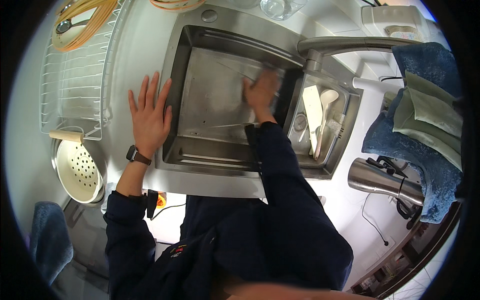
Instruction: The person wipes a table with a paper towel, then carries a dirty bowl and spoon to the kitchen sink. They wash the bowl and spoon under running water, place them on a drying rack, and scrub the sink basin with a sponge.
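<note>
My left hand (150, 116) lies palm down with its fingers spread on the white counter, its thumb side at the left rim of the stainless steel sink (221, 93). A watch (138, 154) is on that wrist. Over the right part of the large basin, my right hand (263, 88) is blurred by motion, palm down, thumb apart from the fingers. I see nothing held in it; whether it touches the basin floor is unclear. Beside it, a smaller basin (343, 131) holds a pale-bladed knife (312, 108) and a light spoon (327, 98).
A brushed metal faucet (337, 45) reaches right above the small basin. At left stand a white wire dish rack (75, 90) and a cream colander (80, 172). Blue towels (397, 131) hang at right by a metal kettle-like vessel (375, 176). Glassware (277, 8) stands behind the sink.
</note>
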Demonstrator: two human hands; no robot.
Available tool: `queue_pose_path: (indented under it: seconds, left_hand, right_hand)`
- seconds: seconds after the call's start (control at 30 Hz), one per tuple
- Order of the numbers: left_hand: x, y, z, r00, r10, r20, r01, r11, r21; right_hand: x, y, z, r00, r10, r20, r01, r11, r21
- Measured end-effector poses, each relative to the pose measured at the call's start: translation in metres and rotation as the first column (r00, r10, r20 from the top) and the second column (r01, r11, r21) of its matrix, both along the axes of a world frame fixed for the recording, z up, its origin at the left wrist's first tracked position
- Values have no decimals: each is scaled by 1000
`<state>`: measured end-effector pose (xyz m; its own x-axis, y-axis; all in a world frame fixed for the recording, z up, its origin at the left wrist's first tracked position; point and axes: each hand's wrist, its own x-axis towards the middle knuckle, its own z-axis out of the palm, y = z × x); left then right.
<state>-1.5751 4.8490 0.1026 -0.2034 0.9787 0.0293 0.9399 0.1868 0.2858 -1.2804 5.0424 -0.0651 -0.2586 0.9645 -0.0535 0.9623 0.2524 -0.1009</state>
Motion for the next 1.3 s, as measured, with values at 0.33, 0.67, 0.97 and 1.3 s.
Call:
queue_pose_path:
  seconds: [0.33, 0.67, 0.97, 1.3]
  left_hand:
    - [0, 0, -1, 1000, 4, 7, -4, 999, 41]
    - [0, -1, -4, 999, 14, 32, -15, 999, 49]
    - [0, 0, -4, 1000, 11, 9, -12, 999, 43]
    - [2, 0, -2, 1000, 4, -16, -3, 1000, 14]
  right_hand:
    - [-99, -37, -13, 868, 430, -247, -466, 879, -107]
    - [41, 53, -20, 619, -755, -216, 696, 655, -293]
    - [-7, 112, 20, -616, -234, -752, 495, 627, -601]
    - [-89, 67, 27, -593, -441, -673, 331, 629, -703]
